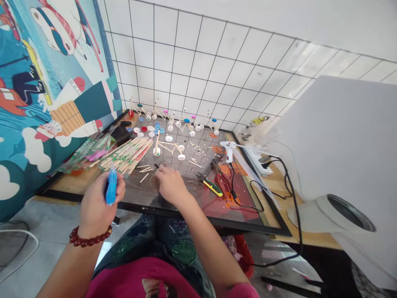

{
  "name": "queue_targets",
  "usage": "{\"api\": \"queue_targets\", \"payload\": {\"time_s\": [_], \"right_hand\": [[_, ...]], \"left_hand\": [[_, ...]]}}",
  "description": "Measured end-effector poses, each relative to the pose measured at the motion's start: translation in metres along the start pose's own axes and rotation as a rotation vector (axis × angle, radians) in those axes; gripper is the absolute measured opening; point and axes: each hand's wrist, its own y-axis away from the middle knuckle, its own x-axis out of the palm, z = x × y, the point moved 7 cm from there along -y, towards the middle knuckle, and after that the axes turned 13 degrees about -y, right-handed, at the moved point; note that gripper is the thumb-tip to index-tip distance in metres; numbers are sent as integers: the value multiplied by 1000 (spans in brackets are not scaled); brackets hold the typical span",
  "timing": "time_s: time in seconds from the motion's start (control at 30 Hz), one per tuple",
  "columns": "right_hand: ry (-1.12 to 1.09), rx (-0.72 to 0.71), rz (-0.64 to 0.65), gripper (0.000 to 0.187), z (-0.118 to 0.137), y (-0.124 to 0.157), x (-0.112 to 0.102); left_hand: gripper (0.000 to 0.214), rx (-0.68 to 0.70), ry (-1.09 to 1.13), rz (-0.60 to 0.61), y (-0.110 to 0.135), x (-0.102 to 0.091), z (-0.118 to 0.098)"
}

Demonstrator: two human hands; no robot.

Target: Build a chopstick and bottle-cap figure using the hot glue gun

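A: Begin at the left. Materials and grip?

B: A bracelet (89, 236) of round, glossy red-brown beads circles the wrist. The left hand (97, 203) is closed firmly around a blue tube (111, 188) — smooth, plastic-looking, with a pale, tapered tip. That forearm rises from the lower left; the hand is at the near edge of the glossy tabletop (136, 188).

A: Orientation of the tube?

B: Tip away from the wearer, toward the wooden sticks (130, 155); long axis nearly in line with the view's height.

A: Proceed.

B: The sticks are slim, straight and pale, fanned in a bundle. Short cut pieces (144, 169) lie just right of them. Beyond, a stick frame (167, 145) stands on round white caps.

A: Right hand?

B: The right hand (170, 184) reaches in from the lower right — back upward, fingers bent down. Fingertips obscured; whether they grip anything, I cannot tell.

A: Far right?

B: Yellow-handled snips (212, 187), red-handled pliers (221, 180), and a white glue gun (228, 151) with black cord.
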Motion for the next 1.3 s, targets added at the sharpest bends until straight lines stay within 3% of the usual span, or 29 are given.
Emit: {"api": "queue_targets", "payload": {"time_s": [0.1,0.23,0.33,0.43,0.57,0.63,0.73,0.87,0.93,1.03,1.17,1.23,1.3], "right_hand": [[4,76,-34,32,-15,-4,-14],[-18,36,-33,41,-13,-22,-15],[-37,24,-71,31,-16,-26,-20],[-94,66,-189,32,-37,-7,-38],[-492,205,-514,17,-77,45,-65],[-638,231,-587,19,-82,67,-68],[-854,140,-543,26,-64,84,-66],[-1101,140,-313,42,-37,88,-55],[-1155,161,-203,46,-30,88,-49],[-1107,163,-113,39,-27,89,-43],[-1063,213,-174,28,-34,93,-37],[-1087,240,-239,26,-36,97,-35],[-1092,256,-323,24,-36,101,-35]], "left_hand": [[21,-49,160,-60,-2,-2,6],[18,-116,265,1,-5,7,10],[19,-155,318,30,-5,11,14],[26,-143,316,52,-4,16,20],[45,-24,193,67,-2,34,25],[45,57,47,112,0,47,22],[38,205,-217,234,7,65,12],[33,355,-385,410,17,78,1],[31,372,-398,453,20,78,0],[26,403,-425,475,22,77,-1],[28,378,-423,390,17,78,2],[38,356,-380,248,13,76,3],[38,432,-371,41,16,71,-3]]}}
